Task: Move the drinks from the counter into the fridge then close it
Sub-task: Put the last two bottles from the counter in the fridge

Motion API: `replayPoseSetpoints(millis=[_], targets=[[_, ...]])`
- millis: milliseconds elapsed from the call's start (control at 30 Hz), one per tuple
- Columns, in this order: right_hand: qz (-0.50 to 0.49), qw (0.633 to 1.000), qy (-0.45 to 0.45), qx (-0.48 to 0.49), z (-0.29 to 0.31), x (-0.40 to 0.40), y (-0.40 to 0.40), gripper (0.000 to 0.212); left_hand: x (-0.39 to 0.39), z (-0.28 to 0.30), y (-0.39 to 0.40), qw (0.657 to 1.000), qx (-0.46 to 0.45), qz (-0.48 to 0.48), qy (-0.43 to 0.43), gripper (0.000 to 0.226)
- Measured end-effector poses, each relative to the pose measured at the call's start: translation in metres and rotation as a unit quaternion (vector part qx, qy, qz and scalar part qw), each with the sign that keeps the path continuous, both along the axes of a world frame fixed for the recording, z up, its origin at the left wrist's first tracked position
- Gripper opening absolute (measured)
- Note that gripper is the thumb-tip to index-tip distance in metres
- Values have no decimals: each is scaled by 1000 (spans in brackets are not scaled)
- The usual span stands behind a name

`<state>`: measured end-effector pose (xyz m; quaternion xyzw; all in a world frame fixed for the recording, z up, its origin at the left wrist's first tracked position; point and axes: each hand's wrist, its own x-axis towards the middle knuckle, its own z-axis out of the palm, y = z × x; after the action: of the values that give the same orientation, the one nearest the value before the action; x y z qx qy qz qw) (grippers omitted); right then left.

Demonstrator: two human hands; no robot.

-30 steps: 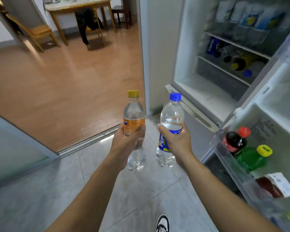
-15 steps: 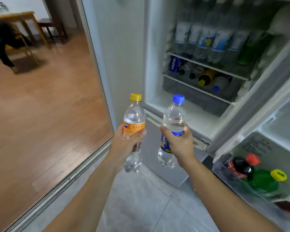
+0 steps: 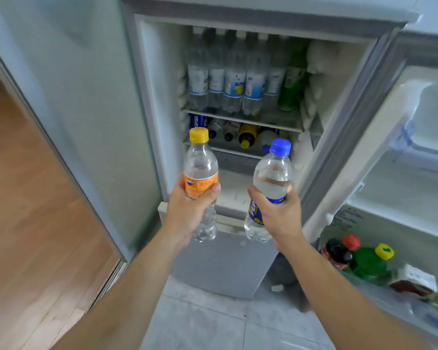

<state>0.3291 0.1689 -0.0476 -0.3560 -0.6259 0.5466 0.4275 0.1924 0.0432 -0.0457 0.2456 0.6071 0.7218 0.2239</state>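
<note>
My left hand (image 3: 190,210) grips the Fanta bottle (image 3: 200,183), my right hand (image 3: 278,213) the Pepsi bottle (image 3: 271,188); I should put them upright on the bare lower fridge shelf (image 3: 235,190)

Bottle in my left hand (image 3: 187,210): clear bottle (image 3: 200,183), yellow cap, orange label with a small blue logo. Bottle in my right hand (image 3: 280,213): clear Pepsi bottle (image 3: 271,183), blue cap, blue label with yellow print. Fridge (image 3: 149,102): grey shell, white inside. Right of the fridge, in the door rack (image 3: 364,281): dark cola bottle (image 3: 338,251) with red cap, green bottle (image 3: 372,263) with yellow cap. Left of the fridge: brown wood-grain floor (image 3: 23,210).
</note>
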Motion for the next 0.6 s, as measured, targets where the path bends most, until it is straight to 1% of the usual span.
replayPoseSetpoints(millis=[133,300,467,600], targets=[[-45,999,27,0,5,-12,36,34,-16,9,39,999,5,-36,16,57],[-80,996,42,-2,15,-42,80,48,-43,25,86,998,0,-57,40,55],[-113,992,54,-17,36,-74,122,63,-68,38,135,997,16,-62,52,44],[-149,985,87,-8,55,-101,159,54,-88,42,166,995,19,-76,68,39]])
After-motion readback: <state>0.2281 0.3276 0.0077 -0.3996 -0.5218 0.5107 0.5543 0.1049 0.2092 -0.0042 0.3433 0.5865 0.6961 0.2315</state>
